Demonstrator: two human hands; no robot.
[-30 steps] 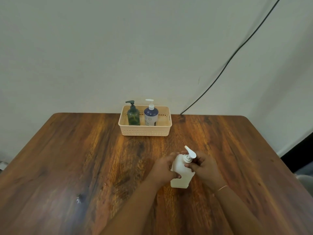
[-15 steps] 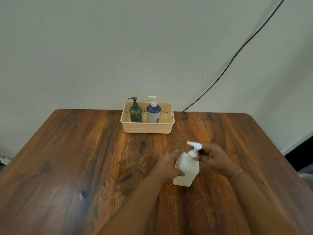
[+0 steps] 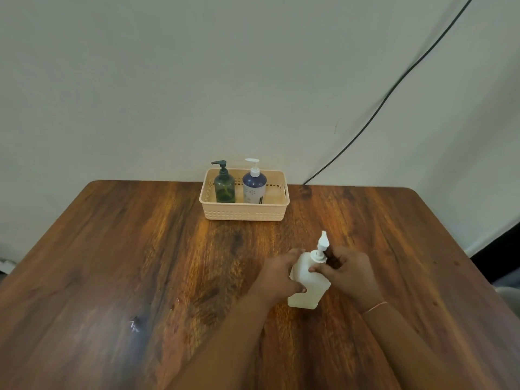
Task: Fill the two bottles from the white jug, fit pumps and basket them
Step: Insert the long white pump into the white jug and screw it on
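A white jug (image 3: 311, 288) stands upright on the wooden table, with a white pump (image 3: 322, 246) on its neck, nozzle pointing away from me. My left hand (image 3: 280, 275) grips the jug's body from the left. My right hand (image 3: 347, 273) pinches the pump's collar from the right. At the table's far edge a beige basket (image 3: 244, 213) holds a green bottle (image 3: 224, 187) with a dark pump and a blue bottle (image 3: 254, 187) with a white pump, both upright, side by side in the basket's left part.
The wooden table (image 3: 112, 263) reaches to a pale wall. A black cable (image 3: 394, 88) runs down the wall to the table's far right corner. A small pale scuff (image 3: 135, 323) marks the tabletop at front left.
The pump head on the jug has turned: its nozzle pointed right, and it now points away from me. My right hand's fingers shifted around the collar. My left hand stayed on the jug.
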